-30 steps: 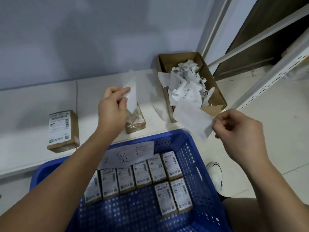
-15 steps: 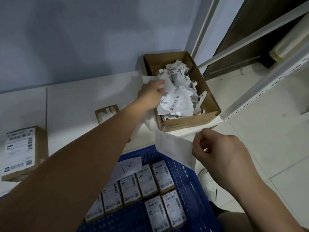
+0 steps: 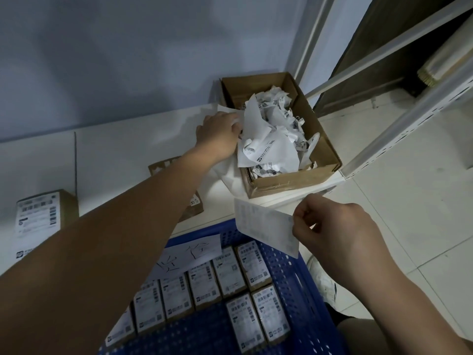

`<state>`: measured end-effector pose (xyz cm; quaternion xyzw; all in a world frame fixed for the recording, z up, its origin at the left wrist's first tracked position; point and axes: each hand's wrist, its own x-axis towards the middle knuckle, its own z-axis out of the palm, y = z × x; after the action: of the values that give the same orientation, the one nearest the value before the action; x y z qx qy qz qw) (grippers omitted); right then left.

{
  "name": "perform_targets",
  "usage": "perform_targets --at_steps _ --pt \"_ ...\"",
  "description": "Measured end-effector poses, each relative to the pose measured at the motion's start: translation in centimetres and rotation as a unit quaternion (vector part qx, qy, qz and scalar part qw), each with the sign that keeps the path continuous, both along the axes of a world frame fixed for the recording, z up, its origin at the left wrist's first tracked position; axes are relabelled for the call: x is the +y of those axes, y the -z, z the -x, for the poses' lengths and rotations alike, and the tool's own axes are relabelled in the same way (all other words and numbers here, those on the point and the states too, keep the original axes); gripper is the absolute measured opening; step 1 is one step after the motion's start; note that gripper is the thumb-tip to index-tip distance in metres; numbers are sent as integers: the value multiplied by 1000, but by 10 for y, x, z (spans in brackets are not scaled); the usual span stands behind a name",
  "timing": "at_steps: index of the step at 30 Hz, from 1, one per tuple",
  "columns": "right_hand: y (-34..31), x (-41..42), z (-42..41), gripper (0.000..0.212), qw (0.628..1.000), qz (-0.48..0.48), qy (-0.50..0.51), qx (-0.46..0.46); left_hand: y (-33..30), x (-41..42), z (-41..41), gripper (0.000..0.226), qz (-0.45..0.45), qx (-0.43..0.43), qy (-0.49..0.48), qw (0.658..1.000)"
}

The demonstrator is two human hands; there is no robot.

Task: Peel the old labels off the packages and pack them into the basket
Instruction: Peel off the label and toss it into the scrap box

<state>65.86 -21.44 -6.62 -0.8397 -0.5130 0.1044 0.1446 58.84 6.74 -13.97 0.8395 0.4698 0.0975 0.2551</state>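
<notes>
My left hand [image 3: 217, 131] reaches to the left edge of the cardboard scrap box [image 3: 294, 178] and holds a white label scrap [image 3: 222, 109] there, fingers curled against the crumpled labels [image 3: 268, 139]. My right hand [image 3: 332, 231] pinches a flat peeled label [image 3: 263, 228] over the blue basket [image 3: 291, 275]. Several labelled packages [image 3: 230, 275] lie in rows in the basket. A bare brown package [image 3: 163, 165] sits on the white table, mostly hidden behind my left forearm.
Another labelled package [image 3: 41, 213] lies on the white table [image 3: 115, 149] at the left. A handwritten paper sign [image 3: 189, 254] hangs on the basket's far wall. A white metal shelf frame [image 3: 399, 129] stands at the right, over tiled floor.
My left hand has carried its label scrap from above the bare package to the right, to the scrap box. My right hand keeps its peeled label, now lower over the basket.
</notes>
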Motion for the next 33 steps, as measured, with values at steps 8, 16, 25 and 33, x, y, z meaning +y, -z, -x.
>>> perform_targets --at_steps 8,16,25,33 --pt "-2 10 14 8 994 -86 -20 -61 -56 -41 78 27 -46 -138 -4 989" --pt "17 22 94 19 934 -246 -196 -169 -86 -201 219 32 215 -220 -63 949" --pt "44 11 147 13 907 -181 -348 -156 -48 -233 253 48 352 -323 -153 865" --pt "51 18 160 12 904 -180 -368 -122 -41 -234 249 55 340 -341 -210 851"
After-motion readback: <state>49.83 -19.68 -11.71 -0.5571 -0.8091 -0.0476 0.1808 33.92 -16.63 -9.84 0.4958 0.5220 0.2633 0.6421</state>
